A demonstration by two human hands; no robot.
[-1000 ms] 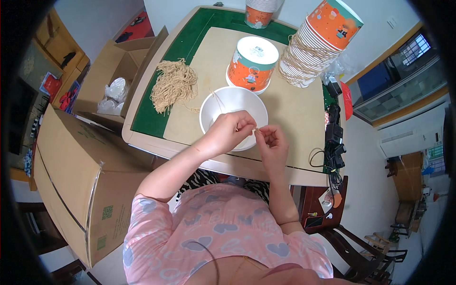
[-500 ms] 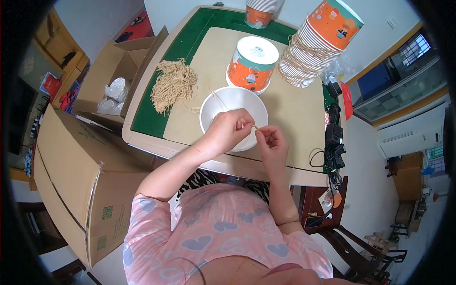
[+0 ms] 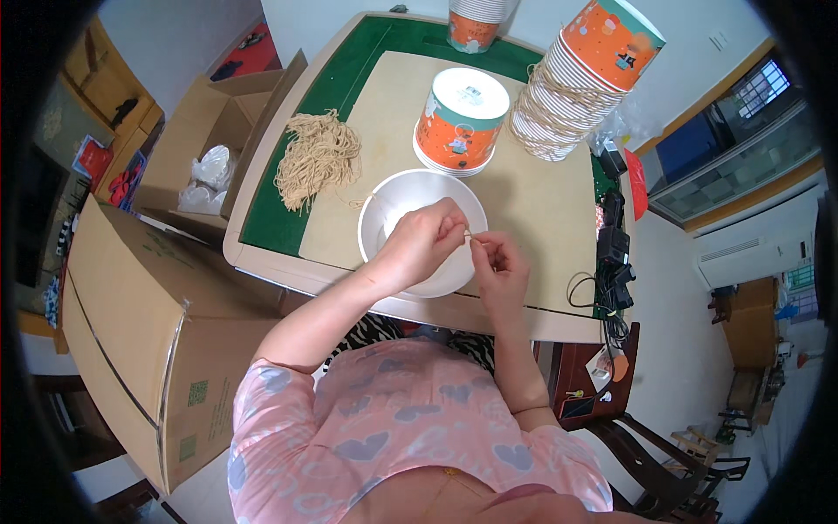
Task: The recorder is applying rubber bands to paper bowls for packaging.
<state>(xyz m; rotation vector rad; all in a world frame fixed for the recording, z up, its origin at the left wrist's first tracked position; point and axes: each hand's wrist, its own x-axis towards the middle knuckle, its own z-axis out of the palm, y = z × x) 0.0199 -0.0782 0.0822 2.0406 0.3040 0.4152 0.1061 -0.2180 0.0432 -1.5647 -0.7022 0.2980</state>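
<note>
A white open paper bucket (image 3: 403,188) is by the table's front edge, its mouth facing up toward me. Over its right side, my left hand (image 3: 423,237) and my right hand (image 3: 502,266) meet with fingers pinched. Between the fingertips a short bit of tan twine (image 3: 469,235) shows. Another strand runs over the bucket's left rim. A loose heap of tan twine (image 3: 319,157) lies to the left. Just behind stands an upside-down orange and green paper bucket (image 3: 458,122) on a white rim. Whether the pinched twine is knotted cannot be made out.
At the back right leans a tall stack of nested paper buckets (image 3: 572,87) wound with twine. Another stack (image 3: 476,26) stands at the back. Black adapters and cables (image 3: 615,244) line the right edge. Large cardboard boxes (image 3: 157,332) stand left of the table.
The white bucket has shifted a little left and toward me, and the strand at its left rim lies differently. Both hands stay nearly in place, still pinching the twine.
</note>
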